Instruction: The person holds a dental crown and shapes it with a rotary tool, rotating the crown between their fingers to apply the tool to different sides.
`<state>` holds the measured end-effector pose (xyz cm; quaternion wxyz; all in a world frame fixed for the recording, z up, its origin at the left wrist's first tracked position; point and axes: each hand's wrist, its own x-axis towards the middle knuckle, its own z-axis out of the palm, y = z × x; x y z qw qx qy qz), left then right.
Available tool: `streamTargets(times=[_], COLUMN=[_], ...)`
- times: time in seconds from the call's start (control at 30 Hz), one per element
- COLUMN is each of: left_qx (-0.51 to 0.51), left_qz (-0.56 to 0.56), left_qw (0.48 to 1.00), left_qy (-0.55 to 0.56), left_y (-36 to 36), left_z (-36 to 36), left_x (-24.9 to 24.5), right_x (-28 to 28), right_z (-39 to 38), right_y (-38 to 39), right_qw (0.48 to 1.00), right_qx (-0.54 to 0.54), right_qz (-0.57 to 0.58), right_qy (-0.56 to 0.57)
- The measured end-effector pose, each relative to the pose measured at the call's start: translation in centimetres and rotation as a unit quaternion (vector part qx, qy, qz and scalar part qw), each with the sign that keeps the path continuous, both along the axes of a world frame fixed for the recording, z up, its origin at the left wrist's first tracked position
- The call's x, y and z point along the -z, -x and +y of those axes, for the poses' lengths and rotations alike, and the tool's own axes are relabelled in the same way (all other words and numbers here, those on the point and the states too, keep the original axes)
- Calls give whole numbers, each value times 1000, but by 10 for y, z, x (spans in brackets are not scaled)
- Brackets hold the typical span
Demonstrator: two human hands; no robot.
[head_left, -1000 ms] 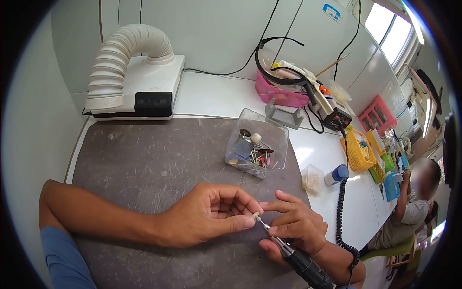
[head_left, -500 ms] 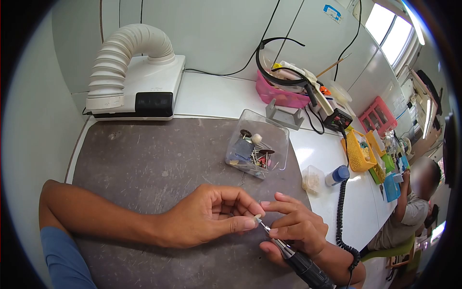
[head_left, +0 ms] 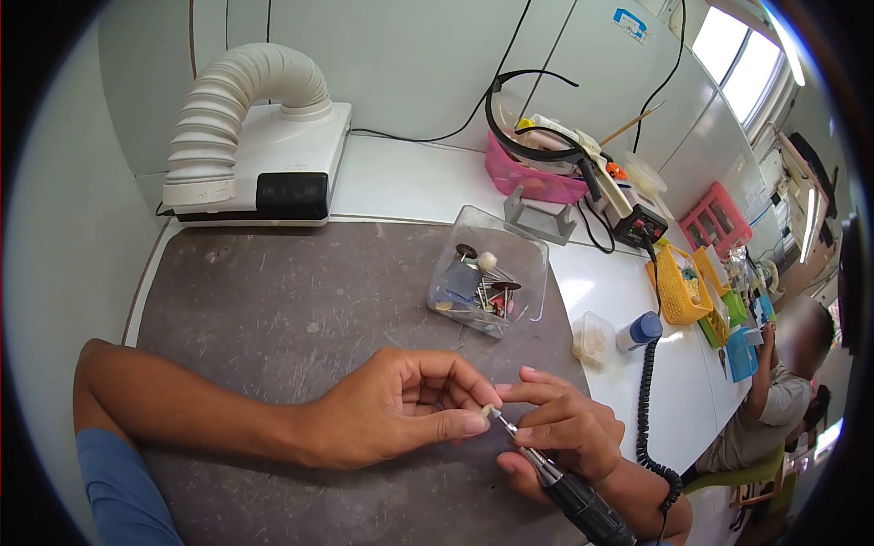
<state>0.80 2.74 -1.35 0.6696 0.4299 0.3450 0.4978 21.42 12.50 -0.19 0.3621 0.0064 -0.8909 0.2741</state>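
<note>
My left hand point(head_left: 401, 409) is closed, with a small pale tooth-shaped piece point(head_left: 489, 412) pinched between thumb and forefinger. In my right hand point(head_left: 574, 428) is a rotary handpiece point(head_left: 583, 505) with a black body and a silver nose, held much like a pen. Its pale, narrow tip point(head_left: 496, 414) meets the small piece. My right forefinger reaches up beside the left fingertips. Beyond both hands stands a clear plastic box point(head_left: 487, 273) of mounted discs and burs.
A scratched dark mat point(head_left: 273, 318) covers the worktop. At the back left sits a white extractor unit point(head_left: 300, 146) with a ribbed hose. A small clear tub point(head_left: 594, 339) and a blue-capped bottle point(head_left: 639, 331) stand right, near the coiled cord point(head_left: 645, 400). Another person point(head_left: 774, 391) sits far right.
My right hand and the handpiece have shifted slightly, the silver nose drawing a little down and right. The left hand keeps its pinch on the small piece, which has turned slightly.
</note>
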Motion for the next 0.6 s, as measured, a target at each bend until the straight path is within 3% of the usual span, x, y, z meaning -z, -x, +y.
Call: streamTargets(times=[0.6], left_qx=[-15], left_qz=[-3], left_qw=[1000], left_qy=[3], left_y=[-1], left_z=[-2], left_x=[-1], right_x=[-3], right_z=[0], right_y=[1], right_qw=[1000], right_qx=[9], right_qz=[-4], right_qy=[-27])
